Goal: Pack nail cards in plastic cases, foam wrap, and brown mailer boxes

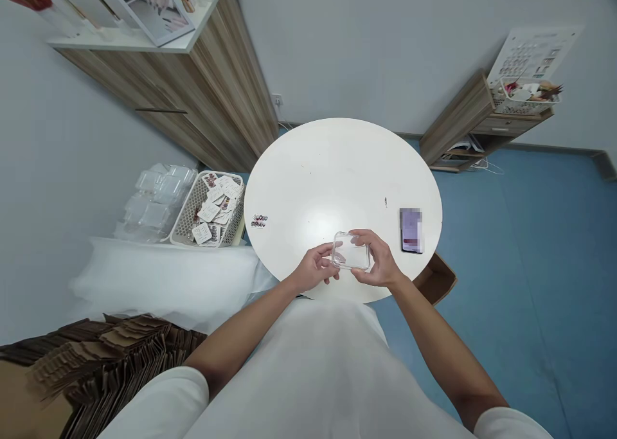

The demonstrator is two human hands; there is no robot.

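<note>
A small clear plastic case is held over the near edge of the round white table. My left hand grips its left side, fingers curled around it. My right hand holds its right side, thumb below and fingers over the top. Something pale pink shows faintly inside the case; I cannot make out what it is.
A phone lies on the table's right side and a small strip of press-on nails at its left edge. A white basket of nail cards and a pile of clear cases sit left. Folded cardboard is stacked near left.
</note>
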